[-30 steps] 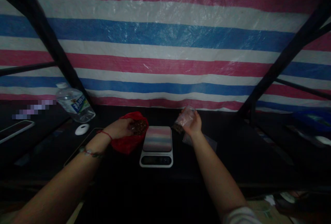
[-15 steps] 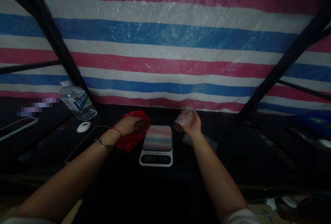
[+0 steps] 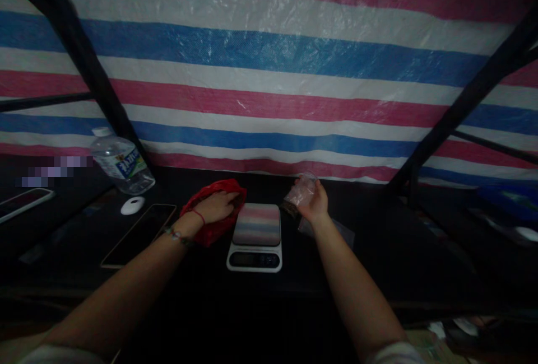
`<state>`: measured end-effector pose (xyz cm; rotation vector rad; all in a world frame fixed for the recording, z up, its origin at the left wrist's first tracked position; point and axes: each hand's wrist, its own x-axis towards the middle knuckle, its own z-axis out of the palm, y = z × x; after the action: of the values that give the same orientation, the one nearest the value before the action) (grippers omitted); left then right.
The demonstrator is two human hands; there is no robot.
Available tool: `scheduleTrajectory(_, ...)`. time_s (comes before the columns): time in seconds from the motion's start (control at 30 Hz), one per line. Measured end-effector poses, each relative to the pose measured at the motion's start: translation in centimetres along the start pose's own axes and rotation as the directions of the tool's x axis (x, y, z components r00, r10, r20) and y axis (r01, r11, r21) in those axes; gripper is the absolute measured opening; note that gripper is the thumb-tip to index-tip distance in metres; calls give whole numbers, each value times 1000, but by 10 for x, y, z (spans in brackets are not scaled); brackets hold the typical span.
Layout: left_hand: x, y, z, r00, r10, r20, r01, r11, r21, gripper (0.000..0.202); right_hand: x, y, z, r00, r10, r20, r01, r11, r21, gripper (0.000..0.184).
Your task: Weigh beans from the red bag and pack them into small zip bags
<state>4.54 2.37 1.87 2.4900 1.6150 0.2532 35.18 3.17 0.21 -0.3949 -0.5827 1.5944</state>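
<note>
My left hand (image 3: 214,207), with a red cord and a beaded bracelet at the wrist, reaches into the mouth of a red plastic bag (image 3: 210,235). Its fingers are stretched and a little apart; their tips are partly lost in the dark bag, where brown contents show dimly. To the right, my right hand (image 3: 318,203) grips a small clear plastic bag (image 3: 301,191) with dark brown bits at its bottom. Between the two hands lies a white kitchen scale (image 3: 256,227), its shiny plate bare. Another clear bag (image 3: 347,234) lies flat beside my right wrist.
On the left of the black table (image 3: 378,252) are a dark phone (image 3: 140,235), a white computer mouse (image 3: 133,205), a labelled water bottle (image 3: 124,162) and another phone (image 3: 25,203). Striped sheeting (image 3: 269,95) hangs behind, with dark slanted posts either side.
My left hand has shifted back slightly, and its fingers have spread; the brown bits seen around them before are now mostly covered. My right hand keeps its grip on the clear bag, almost unmoved.
</note>
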Motion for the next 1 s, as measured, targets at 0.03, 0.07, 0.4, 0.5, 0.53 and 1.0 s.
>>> scheduleTrajectory(0.03, 2, 1, 3, 1000, -12, -4, 12, 1000, 12, 48, 0, 0, 0, 1000, 0, -2, 0, 1000, -6, 30)
scheduleTrajectory(0.07, 4, 1, 5, 999, -29, -14, 29, 999, 27, 50, 0, 1, 0, 1000, 1, -3, -1, 1000, -12, 30)
scheduleTrajectory(0.4, 14, -26, 14, 987, -76, -144, 78, 997, 13, 40, 0, 3, -1, 1000, 9, -17, -9, 999, -42, 32)
scheduleTrajectory(0.5, 6, -32, 14, 969, -127, -210, 137, 990, 31, 43, -1, 3, 0, 999, 18, -29, -18, 1000, -26, 32)
scheduleTrajectory(0.53, 3, -32, 14, 962, -149, -229, 163, 986, 45, 45, -1, 4, 1, 999, 23, -34, -24, 1000, -20, 32)
scheduleTrajectory(1.0, 17, -7, 29, 960, -217, -177, 250, 949, 190, 48, -3, 6, 4, 999, 32, -37, -32, 999, -4, 29)
